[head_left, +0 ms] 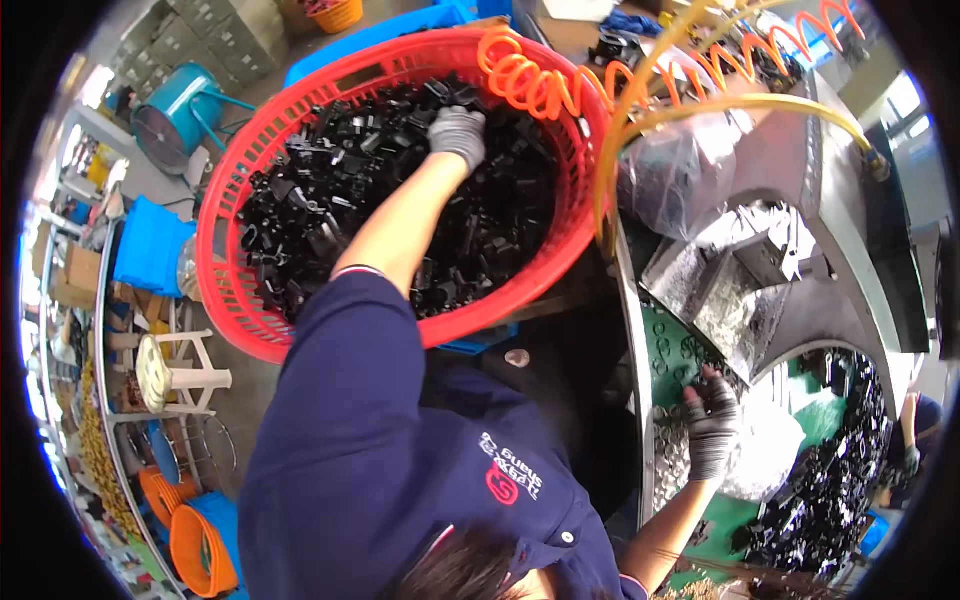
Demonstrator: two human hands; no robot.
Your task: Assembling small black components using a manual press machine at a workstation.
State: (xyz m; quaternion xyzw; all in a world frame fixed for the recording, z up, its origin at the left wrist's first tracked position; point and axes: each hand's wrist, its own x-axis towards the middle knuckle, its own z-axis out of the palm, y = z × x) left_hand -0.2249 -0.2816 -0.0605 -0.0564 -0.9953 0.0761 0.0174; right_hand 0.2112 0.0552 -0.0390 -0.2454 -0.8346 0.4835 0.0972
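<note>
My left hand, in a grey work glove, reaches into a large red plastic basket. Its fingers curl down among small black plastic parts heaped inside; the fingertips and anything in them are hidden. At the workbench on the right, my right hand wears a grey glove with bare fingertips. Its fingers stand apart, just in front of a metal chute and over the green bench top. Dark ring-shaped bits lie beside it. I make out nothing held in it.
Coiled orange air hose and yellow tubing hang between basket and machine. More black parts are heaped at the bench's right, near another person's gloved hand. A stool, teal fan and orange baskets stand left.
</note>
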